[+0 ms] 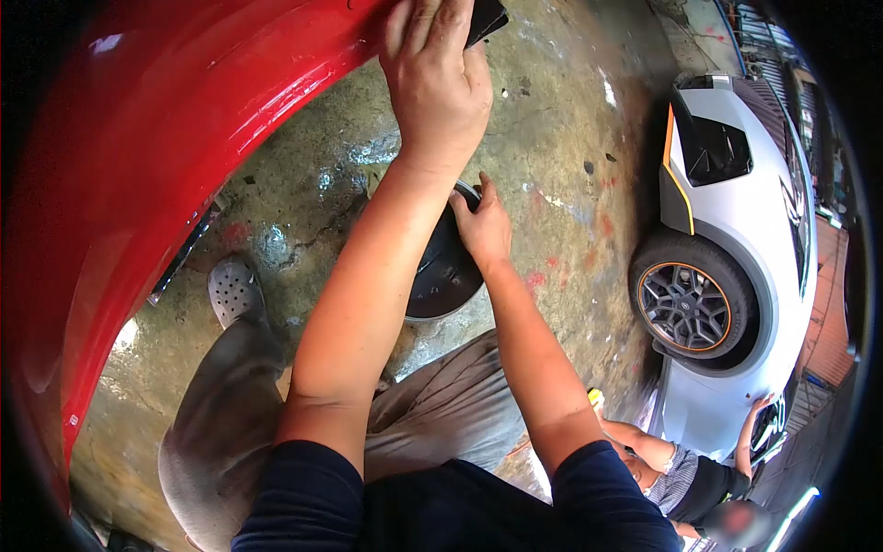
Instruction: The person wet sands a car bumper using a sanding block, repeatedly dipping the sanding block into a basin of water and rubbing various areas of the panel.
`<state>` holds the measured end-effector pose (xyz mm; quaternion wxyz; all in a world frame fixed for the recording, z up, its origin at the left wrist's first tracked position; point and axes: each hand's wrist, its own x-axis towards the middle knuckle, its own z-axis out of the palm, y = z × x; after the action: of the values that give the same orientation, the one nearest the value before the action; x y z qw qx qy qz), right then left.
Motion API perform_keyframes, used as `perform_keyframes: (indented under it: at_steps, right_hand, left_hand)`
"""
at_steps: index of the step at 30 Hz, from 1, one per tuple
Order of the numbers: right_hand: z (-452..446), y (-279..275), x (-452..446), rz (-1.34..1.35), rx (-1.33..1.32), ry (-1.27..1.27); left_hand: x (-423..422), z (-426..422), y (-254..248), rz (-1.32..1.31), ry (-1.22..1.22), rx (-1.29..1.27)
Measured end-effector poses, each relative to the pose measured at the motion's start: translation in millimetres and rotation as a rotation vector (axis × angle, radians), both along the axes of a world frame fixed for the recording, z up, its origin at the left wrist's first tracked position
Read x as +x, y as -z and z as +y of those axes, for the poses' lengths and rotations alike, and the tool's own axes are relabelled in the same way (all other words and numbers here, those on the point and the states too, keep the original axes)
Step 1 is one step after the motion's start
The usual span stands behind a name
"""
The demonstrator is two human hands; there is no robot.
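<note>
My left hand (pixel 437 97) is raised at the top centre, beside the lower edge of a glossy red car body panel (pixel 184 120). Its fingers are closed round a small black block (pixel 486 20), partly hidden and cut off by the frame's top. Lower down, my right hand (pixel 486 225) grips the rim of a round dark bowl (pixel 446 293), thumb on the inner side and fingers outside. My left forearm covers the bowl's left part. Its inside looks dark and shiny.
Wet, stained concrete floor (pixel 570 156) lies below. My foot in a grey clog (pixel 236 290) is near the red panel. A silver car (pixel 768 202) with a black wheel (pixel 690 294) stands at right. Another person (pixel 690 478) is beside it at lower right, an arm on the car.
</note>
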<state>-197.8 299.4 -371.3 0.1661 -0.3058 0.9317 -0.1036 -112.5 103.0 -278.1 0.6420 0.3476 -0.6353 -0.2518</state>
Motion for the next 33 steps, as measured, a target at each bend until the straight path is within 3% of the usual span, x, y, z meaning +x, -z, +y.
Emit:
perform_keyframes:
  at_steps: [6,9,10,14,15,18,20,21,25,26,30,33]
  right_hand:
    - [-1,1,-1,0.014,0.025,0.005]
    - [-1,2,-5,-0.005,0.067,-0.016]
    - [0,4,-7,-0.009,0.080,-0.030]
    - [-4,-3,-2,-0.028,0.101,0.017]
    - [-4,-4,-1,-0.018,0.084,0.012]
    - [0,1,-4,-0.010,0.063,-0.008]
    - [7,11,-13,-0.030,0.093,-0.043]
    - [5,10,-12,-0.031,0.088,-0.032]
    - [-1,3,-3,-0.009,0.028,-0.003]
    - [-1,3,-3,0.001,0.020,-0.011]
    - [2,0,-3,-0.026,0.048,0.011]
    - [7,4,-2,-0.028,0.086,0.019]
  left_hand:
    - [-15,0,1,0.108,-0.078,0.049]
    - [-23,0,-18,0.102,-0.146,0.022]
    - [-22,0,-31,0.182,-0.066,0.033]
    - [-15,4,-14,0.042,-0.120,0.041]
    - [-6,8,-14,-0.019,-0.090,0.150]
    - [-14,13,-17,0.108,-0.068,0.217]
    - [-26,9,-30,0.180,-0.105,0.071]
    - [-16,17,-49,0.129,-0.032,0.203]
    - [-4,17,-14,-0.009,-0.049,0.245]
    - [-4,20,-4,-0.005,-0.052,0.232]
    - [-11,18,-46,0.080,-0.033,0.253]
    - [-9,21,-34,0.066,-0.033,0.209]
